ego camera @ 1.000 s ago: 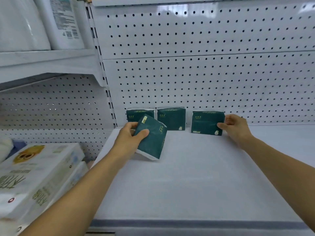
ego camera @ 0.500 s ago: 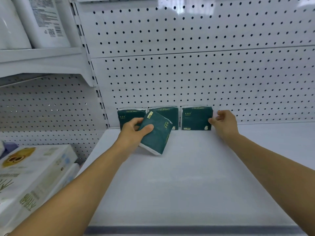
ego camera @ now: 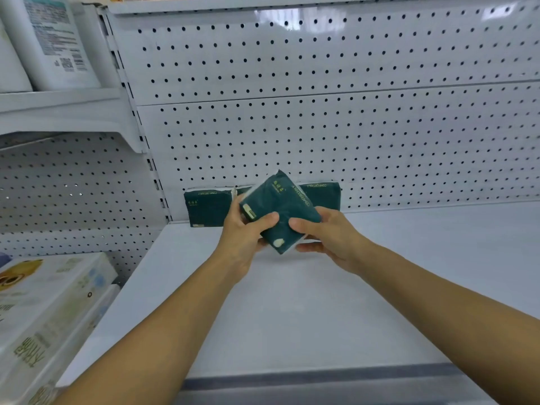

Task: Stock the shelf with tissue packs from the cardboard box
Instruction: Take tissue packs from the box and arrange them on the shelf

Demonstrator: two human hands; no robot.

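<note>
A dark green tissue pack is tilted in the air above the white shelf, held between both hands. My left hand grips its left edge with the thumb across the front. My right hand grips its lower right side, thumb on the face. Behind it, a row of green tissue packs stands against the pegboard back: the left pack shows fully, the right pack shows only partly, and the middle one is mostly hidden. The cardboard box is out of view.
A white pegboard wall backs the shelf. To the left, a higher shelf carries white wrapped packs. Large white tissue bundles lie at the lower left. The shelf's grey front edge runs along the bottom.
My right hand left the rightmost standing pack and came left to take hold of the pack in my left hand. That pack rose and turned in front of the row.
</note>
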